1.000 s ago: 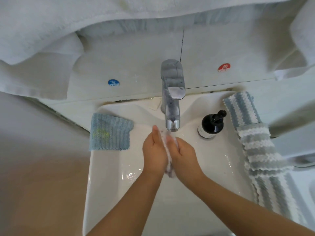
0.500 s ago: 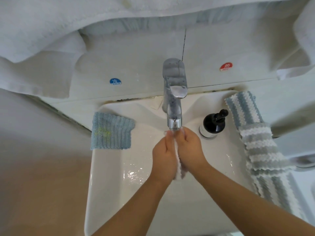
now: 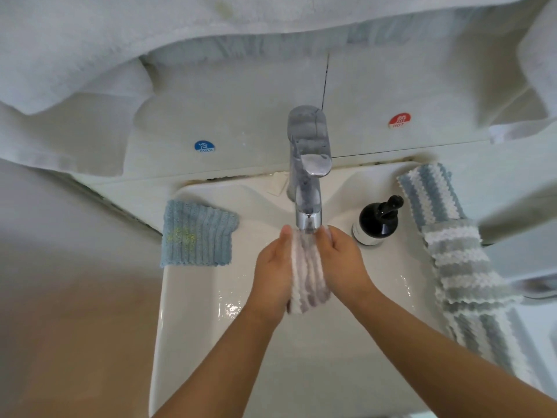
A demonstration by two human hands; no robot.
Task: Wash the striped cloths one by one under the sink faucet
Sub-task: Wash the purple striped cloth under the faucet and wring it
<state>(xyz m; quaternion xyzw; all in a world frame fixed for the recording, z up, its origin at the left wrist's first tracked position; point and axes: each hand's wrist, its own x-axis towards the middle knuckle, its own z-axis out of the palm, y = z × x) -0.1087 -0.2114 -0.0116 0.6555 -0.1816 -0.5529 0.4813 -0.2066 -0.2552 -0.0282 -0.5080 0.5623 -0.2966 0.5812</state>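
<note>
Left hand (image 3: 275, 268) and right hand (image 3: 342, 260) press a striped cloth (image 3: 307, 274) between their palms, fingers fairly straight against its sides. Cloth sits bunched lengthwise directly under the faucet (image 3: 308, 188) spout, above the sink (image 3: 193, 312) basin. More striped cloths (image 3: 458, 260) lie draped along the right rim. Blue cloth (image 3: 197, 233) rests on the left rim. Soap bottle (image 3: 378, 220) stands just right of the faucet.
</note>
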